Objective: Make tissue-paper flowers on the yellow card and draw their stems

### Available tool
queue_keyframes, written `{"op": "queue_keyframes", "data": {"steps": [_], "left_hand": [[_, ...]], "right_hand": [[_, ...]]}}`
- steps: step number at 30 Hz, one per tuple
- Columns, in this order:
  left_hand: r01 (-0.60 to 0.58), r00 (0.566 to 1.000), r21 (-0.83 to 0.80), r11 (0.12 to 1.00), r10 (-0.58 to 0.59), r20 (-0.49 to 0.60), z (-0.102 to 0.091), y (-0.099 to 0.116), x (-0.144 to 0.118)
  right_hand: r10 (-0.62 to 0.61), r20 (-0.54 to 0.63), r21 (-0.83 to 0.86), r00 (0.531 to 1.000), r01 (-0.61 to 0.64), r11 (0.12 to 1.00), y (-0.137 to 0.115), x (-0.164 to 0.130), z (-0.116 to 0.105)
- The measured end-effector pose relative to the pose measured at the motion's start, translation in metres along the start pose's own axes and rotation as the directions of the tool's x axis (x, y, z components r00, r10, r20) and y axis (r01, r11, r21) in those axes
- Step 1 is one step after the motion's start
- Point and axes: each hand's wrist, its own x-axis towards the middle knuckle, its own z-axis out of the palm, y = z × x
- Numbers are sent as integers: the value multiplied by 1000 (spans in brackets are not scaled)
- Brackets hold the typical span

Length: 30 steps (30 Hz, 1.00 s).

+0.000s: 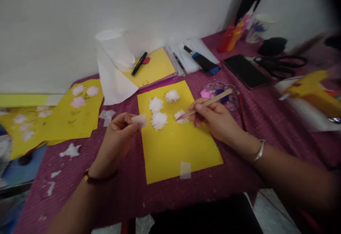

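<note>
No text, label, brand, number or sign can be read here. The black marker (139, 63) on the yellow pad (157, 67) shows no legible print, and the bottles (231, 36) at the back are too blurred to read. The cup (257, 26) beside them bears a purple pattern, not letters that can be made out.

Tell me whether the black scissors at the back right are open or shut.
Open. The scissors lie flat on the maroon cloth beside the black phone, their two handle loops spread apart; the blades themselves are hard to make out.
</note>
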Motion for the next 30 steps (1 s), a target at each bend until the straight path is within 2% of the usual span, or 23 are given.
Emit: {"op": "queue_keyframes", "data": {"steps": [2, 5, 9, 14, 20, 22, 25, 27, 30], "left_hand": [[63, 996, -141, 988, -55, 64, 23, -1, 3], [149, 983, -235, 960, -117, 142, 50, -7, 10], [155, 981, -260, 953, -117, 154, 67, -14, 12], [110, 988, -240, 964, -81, 129, 70, -17, 8], [123, 985, -278, 953, -82, 152, 68, -19, 6], [162, 977, -367, 916, -97, 188, 64, -19, 7], [281, 951, -524, 804, -157, 268, 60, -19, 8], [353, 930, -578, 736, -205, 306, 61, -20, 7], [381, 920, -624, 682, -216, 326, 66, -22, 6]], "right_hand": [[-56, 47, 4, 997, 56, 998, -3, -4, 2], [-135, 89, -7, 987, 136, 991, -8, -8, 4], [-164, 139, -70, 977, 175, 982, -10, -11, 5], [-170, 181, -114, 969, 193, 975, -6, -9, 6], [-205, 198, -165, 959, 238, 957, -4, -9, 7], [-196, 191, -157, 962, 227, 961, -5, -9, 6], [-161, 163, -129, 973, 183, 975, -5, -9, 5], [-137, 150, -89, 979, 151, 984, -4, -8, 5], [-113, 151, -19, 982, 117, 993, -3, -7, 4]]}}
